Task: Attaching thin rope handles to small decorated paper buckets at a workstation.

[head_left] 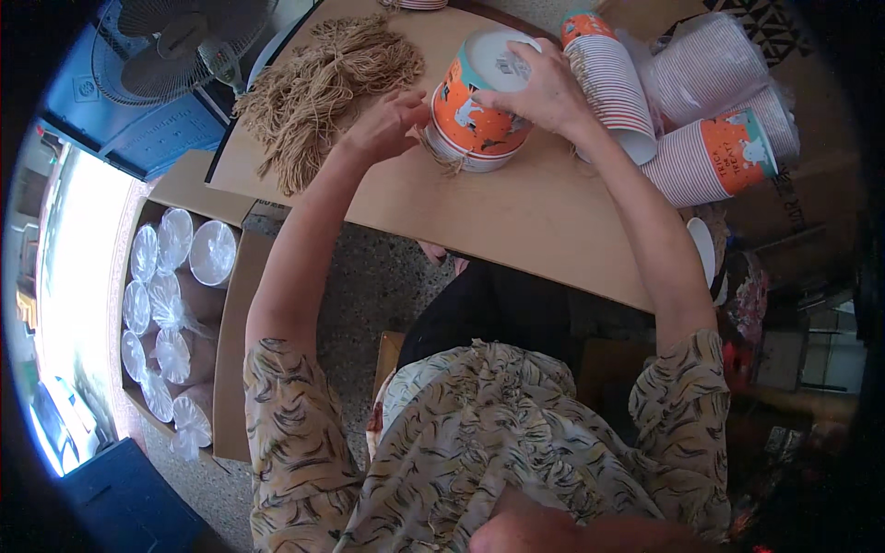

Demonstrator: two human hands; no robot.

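Note:
An orange-and-teal paper bucket stands upside down on the brown tabletop, its white base upward. At its lower edge more rims show, so it seems to be stacked over others. My right hand grips it, thumb on the printed side and fingers over the base edge. To its left, my left hand is held with fingers apart, close to the bucket's side; whether it touches is hard to tell. A short piece of tan cord hangs at the bucket's lower left. Beyond my left hand lies a heap of tan cords.
A nested bucket stack with cords along its side stands right of my right hand. Farther right lie plastic-wrapped buckets and another orange stack. A floor carton at left holds several bagged stacks. A fan stands far left.

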